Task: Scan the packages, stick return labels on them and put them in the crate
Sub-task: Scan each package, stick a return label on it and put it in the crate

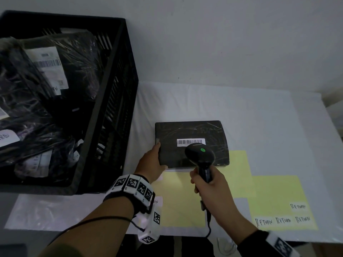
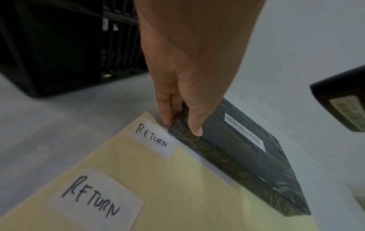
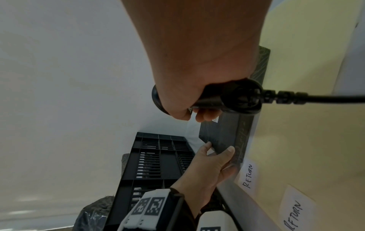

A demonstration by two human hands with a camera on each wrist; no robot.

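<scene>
Both forearms fill the near edge of the head view. The left hand (image 1: 152, 162) pinches the near-left corner of the package (image 1: 192, 143), thumb on the top edge and fingers down its side, as the left wrist view shows. The right hand (image 1: 207, 184) is wrapped round the handle of the scanner (image 1: 200, 155), whose head hovers just over the barcode (image 1: 190, 141) with a green lamp lit.

That package lies flat on the tabletop (image 1: 259, 117), just right of the crate (image 1: 111, 101), its near edge touching the yellow sheets (image 1: 185, 197). No return label shows on its top face.

Judging by the layout, the task looks well along. Several black-wrapped packages already lie inside the crate, and at least two of them show white handwritten stickers. The package on the tabletop is the only one in view outside the crate, and it appears to be at the scanning step.

What is left for it: peel a RETURN label (image 2: 153, 137), the closest one lying just beside the left hand, press it on, then lift the package into the crate. More such labels (image 1: 283, 220) sit on the sheet to the right of the package, so stock is not short.
</scene>
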